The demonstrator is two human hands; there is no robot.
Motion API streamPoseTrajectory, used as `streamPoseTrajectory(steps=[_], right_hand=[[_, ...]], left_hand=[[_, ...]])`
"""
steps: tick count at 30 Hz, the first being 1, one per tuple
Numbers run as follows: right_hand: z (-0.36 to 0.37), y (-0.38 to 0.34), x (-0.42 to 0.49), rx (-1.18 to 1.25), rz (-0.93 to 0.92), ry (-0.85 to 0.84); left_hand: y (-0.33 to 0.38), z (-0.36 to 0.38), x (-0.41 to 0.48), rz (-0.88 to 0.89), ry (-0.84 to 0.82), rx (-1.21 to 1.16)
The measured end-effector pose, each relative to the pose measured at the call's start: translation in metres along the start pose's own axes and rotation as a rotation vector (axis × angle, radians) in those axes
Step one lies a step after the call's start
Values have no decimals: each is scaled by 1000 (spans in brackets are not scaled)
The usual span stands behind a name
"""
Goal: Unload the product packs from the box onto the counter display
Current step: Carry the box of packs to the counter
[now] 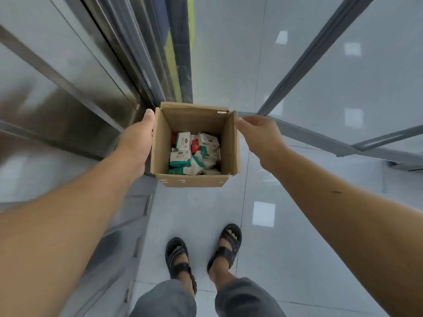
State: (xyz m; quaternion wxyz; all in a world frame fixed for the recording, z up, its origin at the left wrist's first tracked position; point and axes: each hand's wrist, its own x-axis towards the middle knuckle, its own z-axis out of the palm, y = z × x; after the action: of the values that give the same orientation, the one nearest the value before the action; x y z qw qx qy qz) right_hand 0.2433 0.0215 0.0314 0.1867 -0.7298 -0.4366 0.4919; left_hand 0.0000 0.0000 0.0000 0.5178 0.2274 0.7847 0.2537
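Observation:
An open brown cardboard box [194, 180] hangs in the middle of the head view, above the floor, with its flaps up. Several white and teal product packs [183, 157], with some red ones among them, lie jumbled in its bottom. My left hand [139, 138] grips the box's left wall, thumb up along the rim. My right hand [256, 131] holds the right flap, fingers curled on its top edge. The undersides of both hands are hidden by the box.
A glass and metal display counter [68, 92] runs along the left, close to the box. Grey tiled floor [297, 225] spreads below and to the right. A second glass case edge [320, 42] slants at the upper right. My sandalled feet [201, 252] stand below the box.

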Motion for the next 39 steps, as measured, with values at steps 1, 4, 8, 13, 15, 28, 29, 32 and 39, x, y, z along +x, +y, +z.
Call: streamPoseTrajectory(steps=[1, 4, 8, 13, 15, 28, 29, 32, 39], right_hand=[[5, 2, 7, -12, -2, 2], [25, 29, 42, -50, 16, 28], [64, 80, 88, -126, 23, 104], [104, 135, 128, -164, 69, 126], [114, 149, 140, -194, 74, 168], [46, 91, 89, -152, 133, 305], [30, 78, 76, -152, 136, 311], [-25, 36, 30, -171, 137, 340], [-155, -54, -78, -139, 107, 485]], left_hand=[[-1, 3, 7, -5, 7, 2], [-21, 14, 52, -20, 23, 20], [-67, 26, 114, 47, 68, 159], [-110, 30, 184, 20, 169, 214], [-116, 35, 200, 39, 144, 218], [-33, 42, 125, 96, 169, 151], [-17, 40, 106, 104, 168, 153], [37, 34, 45, 143, 166, 159], [169, 34, -118, 314, 100, 235]])
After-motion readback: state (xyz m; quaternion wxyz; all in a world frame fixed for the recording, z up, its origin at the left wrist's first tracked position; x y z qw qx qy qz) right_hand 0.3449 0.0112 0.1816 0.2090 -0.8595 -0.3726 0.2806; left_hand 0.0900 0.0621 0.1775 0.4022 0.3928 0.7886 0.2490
